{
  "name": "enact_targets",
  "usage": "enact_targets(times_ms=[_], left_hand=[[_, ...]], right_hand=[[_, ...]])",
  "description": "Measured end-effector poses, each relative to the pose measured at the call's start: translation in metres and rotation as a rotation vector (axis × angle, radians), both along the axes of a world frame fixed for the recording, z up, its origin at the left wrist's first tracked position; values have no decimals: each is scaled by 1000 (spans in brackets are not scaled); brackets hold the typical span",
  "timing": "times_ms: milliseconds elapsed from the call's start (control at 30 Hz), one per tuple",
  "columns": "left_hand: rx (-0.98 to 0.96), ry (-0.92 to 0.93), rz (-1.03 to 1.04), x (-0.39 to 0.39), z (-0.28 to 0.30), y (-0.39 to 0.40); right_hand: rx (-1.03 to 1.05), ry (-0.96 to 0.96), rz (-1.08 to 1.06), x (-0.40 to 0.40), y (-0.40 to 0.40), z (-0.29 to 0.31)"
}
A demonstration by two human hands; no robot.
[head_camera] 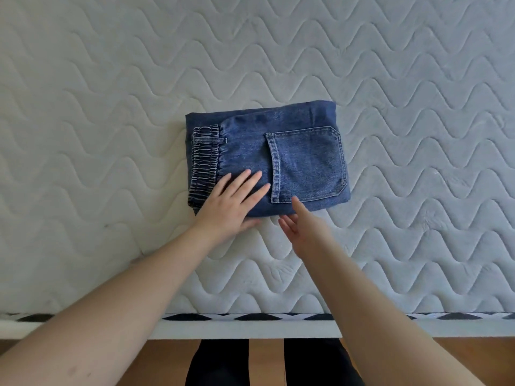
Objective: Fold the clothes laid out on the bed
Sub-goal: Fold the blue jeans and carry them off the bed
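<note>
Denim jeans (267,160) folded (near mattress (418,79) edge), left hand (231,201) flat on them, right hand (303,227) open beside

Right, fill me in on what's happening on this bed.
A person stands at the edge of a white quilted mattress, folding clothes. A pair of blue denim jeans with an elastic waistband already lies folded into a compact rectangle, back pocket facing up. The left hand rests flat on the near left part of the jeans, fingers straight. The right hand is open at the near edge, fingers extended, with no grip on anything. No other garment is in view.
</note>
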State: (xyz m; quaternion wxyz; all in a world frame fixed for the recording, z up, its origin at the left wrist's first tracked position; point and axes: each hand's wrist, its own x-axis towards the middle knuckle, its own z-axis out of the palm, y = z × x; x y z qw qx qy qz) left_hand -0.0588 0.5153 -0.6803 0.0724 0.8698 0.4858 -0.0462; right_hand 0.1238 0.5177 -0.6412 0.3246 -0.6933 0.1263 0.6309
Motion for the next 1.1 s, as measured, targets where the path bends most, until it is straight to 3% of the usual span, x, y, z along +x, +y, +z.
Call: enact_targets(times_ms=[133,267,400,600,733,833,900,1000,1100], left_hand=[[27,-2,54,16,1,-1],[113,-53,143,23,-1,5],[174,-60,114,21,-5,13],[155,60,62,22,-25,-7],[145,62,99,25,-28,-6],[108,25,139,24,-21,-7],[72,-41,191,22,-15,-10],[163,-144,194,26,-8,-8],[256,-148,112,51,-5,3]], right_hand=[[9,1,-103,-6,13,3],[208,166,-187,-4,16,3],[267,156,-80,3,12,-9],[139,58,17,20,8,-21],[69,-64,41,42,10,-25],[104,-156,-130,70,16,-24],[103,-326,-216,89,19,-23],[171,-649,11,99,23,-22],[334,-884,432,92,34,-31]])
